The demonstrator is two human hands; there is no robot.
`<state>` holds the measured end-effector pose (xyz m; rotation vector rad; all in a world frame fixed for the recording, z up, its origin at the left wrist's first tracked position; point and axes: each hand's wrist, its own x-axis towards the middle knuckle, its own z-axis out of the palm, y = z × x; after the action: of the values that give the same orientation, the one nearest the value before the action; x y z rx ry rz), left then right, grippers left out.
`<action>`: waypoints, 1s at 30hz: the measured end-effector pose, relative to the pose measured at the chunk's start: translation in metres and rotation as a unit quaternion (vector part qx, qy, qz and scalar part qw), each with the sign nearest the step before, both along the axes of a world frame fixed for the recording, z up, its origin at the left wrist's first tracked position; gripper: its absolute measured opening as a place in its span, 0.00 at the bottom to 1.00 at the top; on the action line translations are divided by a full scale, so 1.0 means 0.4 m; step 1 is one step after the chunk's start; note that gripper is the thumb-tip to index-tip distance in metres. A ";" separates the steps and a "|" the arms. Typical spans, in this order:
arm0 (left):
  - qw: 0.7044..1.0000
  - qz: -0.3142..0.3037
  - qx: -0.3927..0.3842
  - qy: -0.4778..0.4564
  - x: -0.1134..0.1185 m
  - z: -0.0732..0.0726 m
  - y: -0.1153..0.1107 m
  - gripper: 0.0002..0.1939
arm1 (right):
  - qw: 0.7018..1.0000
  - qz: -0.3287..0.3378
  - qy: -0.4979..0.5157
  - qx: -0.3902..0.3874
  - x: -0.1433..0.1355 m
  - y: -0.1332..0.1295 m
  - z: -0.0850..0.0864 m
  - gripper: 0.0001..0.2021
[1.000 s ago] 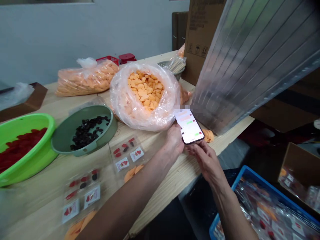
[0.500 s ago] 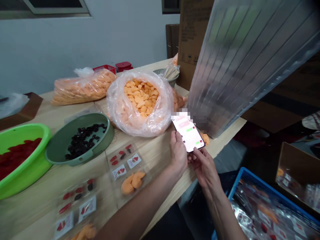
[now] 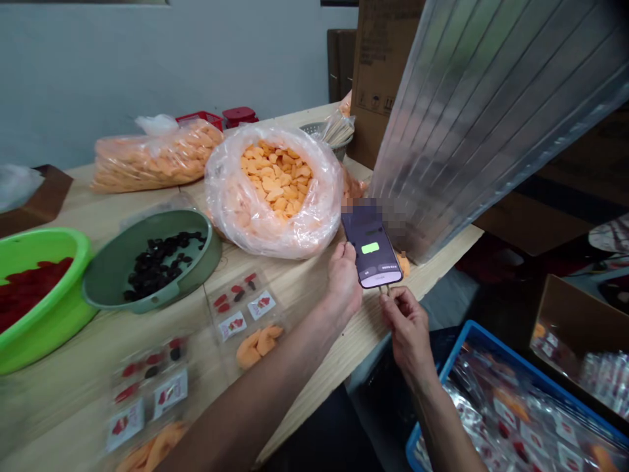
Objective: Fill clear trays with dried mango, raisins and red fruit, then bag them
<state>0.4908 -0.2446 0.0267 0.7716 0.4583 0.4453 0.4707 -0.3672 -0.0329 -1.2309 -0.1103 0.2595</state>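
Observation:
A smartphone (image 3: 372,252) with a dark screen and a green speech bubble is held above the table's right edge. My left hand (image 3: 344,278) is closed round its left side. Just under the phone's bottom edge, my right hand (image 3: 403,321) has thumb and fingers pinched together; a thin pale bit shows between them and the phone, too small to name. To the left of my left arm lie two clear packs: one pack (image 3: 246,314) with red and black pieces, printed cards and orange pieces, and a similar pack (image 3: 152,396) nearer me.
An open plastic bag (image 3: 226,190) of orange pieces stands behind the phone. Leftward are a green basin (image 3: 162,298) with black pieces and a lime tub (image 3: 59,321) with red ones. A ribbed translucent sheet (image 3: 457,118) leans at right. Below it sits a blue crate (image 3: 445,373) of packs.
The phone's screen has gone from a bright chat page to a dark one with a green bubble. My right thumb has drawn down from the screen to below the phone's bottom edge.

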 end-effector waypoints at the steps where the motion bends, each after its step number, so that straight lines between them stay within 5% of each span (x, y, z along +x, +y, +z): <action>1: 1.000 0.000 0.028 -0.011 -0.001 -0.008 0.003 0.05 | 1.000 0.020 0.016 -0.018 0.016 -0.001 -0.005 0.18; 5: 0.986 0.014 0.160 -0.035 -0.002 -0.041 0.022 0.07 | 0.992 0.085 0.076 -0.049 0.096 0.031 -0.008 0.15; 10: 0.975 0.009 0.222 -0.017 -0.004 -0.060 0.058 0.08 | 0.974 0.143 0.171 0.029 0.158 0.085 0.022 0.17; 14: 0.966 0.020 0.257 -0.035 0.002 -0.074 0.079 0.06 | 0.972 0.152 0.164 0.071 0.161 0.098 0.039 0.21; 21: 0.968 0.035 0.247 -0.019 0.021 -0.078 0.097 0.03 | 0.983 0.115 0.142 0.000 0.161 0.100 0.020 0.17; 30: 0.936 0.046 0.349 -0.010 -0.047 -0.052 0.063 0.05 | 0.978 0.122 0.150 0.073 0.154 0.129 0.046 0.16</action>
<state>0.4719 -0.2194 0.0060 1.4338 0.3132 0.7190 0.5322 -0.3155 -0.0146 -1.0201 -0.0175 0.6373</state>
